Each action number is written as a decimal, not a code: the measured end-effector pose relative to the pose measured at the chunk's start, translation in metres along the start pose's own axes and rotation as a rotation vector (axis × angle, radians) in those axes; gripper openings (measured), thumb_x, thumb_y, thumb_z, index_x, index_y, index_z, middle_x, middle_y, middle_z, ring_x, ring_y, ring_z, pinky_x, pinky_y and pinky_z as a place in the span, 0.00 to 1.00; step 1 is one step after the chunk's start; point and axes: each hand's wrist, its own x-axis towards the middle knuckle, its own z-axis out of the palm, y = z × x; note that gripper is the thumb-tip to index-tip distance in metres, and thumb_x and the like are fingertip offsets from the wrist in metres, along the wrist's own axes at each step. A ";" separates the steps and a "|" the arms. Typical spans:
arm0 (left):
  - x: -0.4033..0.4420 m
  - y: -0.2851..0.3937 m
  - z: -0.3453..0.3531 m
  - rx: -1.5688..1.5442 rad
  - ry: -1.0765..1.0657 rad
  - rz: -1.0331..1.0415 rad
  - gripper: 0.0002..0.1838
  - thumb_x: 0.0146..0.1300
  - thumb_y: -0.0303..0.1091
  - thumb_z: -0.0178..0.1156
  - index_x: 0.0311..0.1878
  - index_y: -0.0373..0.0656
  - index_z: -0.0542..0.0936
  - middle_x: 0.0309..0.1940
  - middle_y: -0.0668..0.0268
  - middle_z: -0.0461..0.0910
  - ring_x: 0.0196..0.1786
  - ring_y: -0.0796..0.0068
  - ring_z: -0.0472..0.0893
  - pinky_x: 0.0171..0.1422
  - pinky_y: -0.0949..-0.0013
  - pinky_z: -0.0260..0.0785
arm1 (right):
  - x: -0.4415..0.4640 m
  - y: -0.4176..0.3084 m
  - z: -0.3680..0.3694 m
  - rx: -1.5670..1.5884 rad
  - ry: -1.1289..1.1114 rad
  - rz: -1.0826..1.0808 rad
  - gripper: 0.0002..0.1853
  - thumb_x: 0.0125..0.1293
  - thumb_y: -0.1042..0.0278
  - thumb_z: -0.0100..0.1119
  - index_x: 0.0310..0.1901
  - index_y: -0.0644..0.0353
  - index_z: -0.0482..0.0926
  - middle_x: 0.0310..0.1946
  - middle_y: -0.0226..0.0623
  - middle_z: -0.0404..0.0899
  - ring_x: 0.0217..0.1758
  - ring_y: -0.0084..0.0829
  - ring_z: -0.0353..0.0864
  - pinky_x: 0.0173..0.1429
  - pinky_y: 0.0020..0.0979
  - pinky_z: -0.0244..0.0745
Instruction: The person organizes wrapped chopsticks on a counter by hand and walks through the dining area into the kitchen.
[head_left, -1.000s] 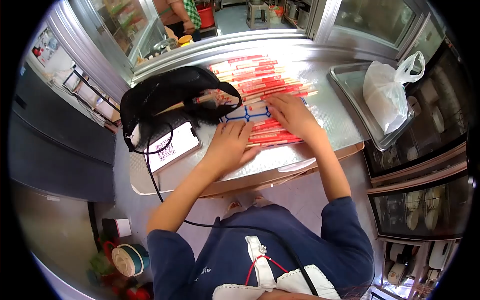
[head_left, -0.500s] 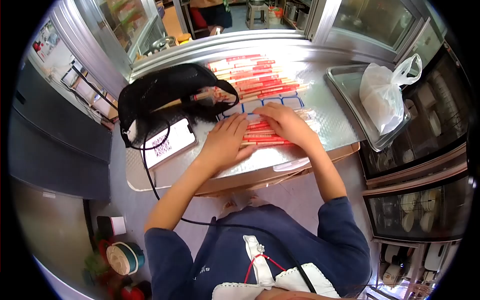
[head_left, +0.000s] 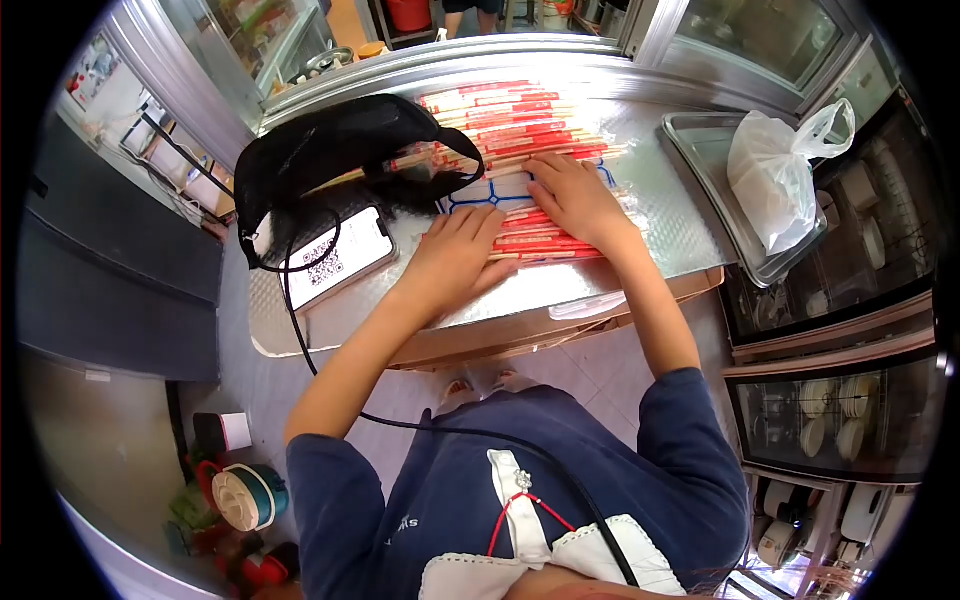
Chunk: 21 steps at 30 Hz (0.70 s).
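Packaged chopsticks in red-printed wrappers lie in two groups on the metal-topped counter: a near bundle (head_left: 545,243) between my hands and a larger far pile (head_left: 510,115). My left hand (head_left: 455,255) rests against the left ends of the near bundle, fingers stretched out and thumb apart along its near edge. My right hand (head_left: 578,200) lies over the right part of that bundle, fingers loosely extended toward the far pile. Between the two groups shows a white sheet with blue lines (head_left: 490,193). What lies under my right fingertips is hidden.
A black bag (head_left: 330,150) stands at the left, with a phone showing a QR code (head_left: 335,258) before it. A black cable crosses toward my chest. At right, a metal tray (head_left: 690,140) holds a white plastic bag (head_left: 770,180). A window frame bounds the far side.
My right hand's fingers have reached farther forward, toward the far pile. My left hand stays at the bundle's left ends. The view has tilted slightly downward.
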 end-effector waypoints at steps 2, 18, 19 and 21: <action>0.000 0.003 -0.001 0.013 0.002 -0.012 0.27 0.52 0.48 0.54 0.48 0.35 0.66 0.48 0.53 0.68 0.52 0.57 0.67 0.54 0.58 0.58 | -0.002 -0.002 0.000 -0.024 -0.016 0.029 0.15 0.59 0.65 0.44 0.46 0.61 0.69 0.45 0.42 0.69 0.47 0.42 0.68 0.50 0.38 0.62; 0.001 0.002 0.000 -0.002 0.010 -0.028 0.34 0.51 0.49 0.55 0.54 0.32 0.62 0.47 0.50 0.68 0.50 0.55 0.68 0.54 0.59 0.58 | -0.001 0.023 -0.003 0.061 0.050 0.043 0.12 0.53 0.74 0.47 0.40 0.63 0.72 0.41 0.43 0.71 0.44 0.43 0.70 0.49 0.34 0.65; 0.001 0.002 0.000 -0.012 0.004 -0.032 0.34 0.51 0.49 0.55 0.54 0.32 0.62 0.47 0.50 0.68 0.50 0.55 0.67 0.54 0.59 0.58 | -0.002 0.022 -0.003 0.055 0.057 0.067 0.11 0.52 0.74 0.47 0.39 0.62 0.72 0.41 0.43 0.71 0.44 0.43 0.70 0.49 0.34 0.65; 0.002 0.002 0.000 -0.030 -0.001 -0.041 0.34 0.51 0.49 0.56 0.54 0.32 0.62 0.47 0.50 0.68 0.50 0.55 0.67 0.55 0.59 0.58 | -0.001 0.018 -0.005 0.013 -0.006 0.148 0.13 0.53 0.71 0.47 0.41 0.61 0.71 0.42 0.41 0.70 0.47 0.40 0.69 0.51 0.38 0.63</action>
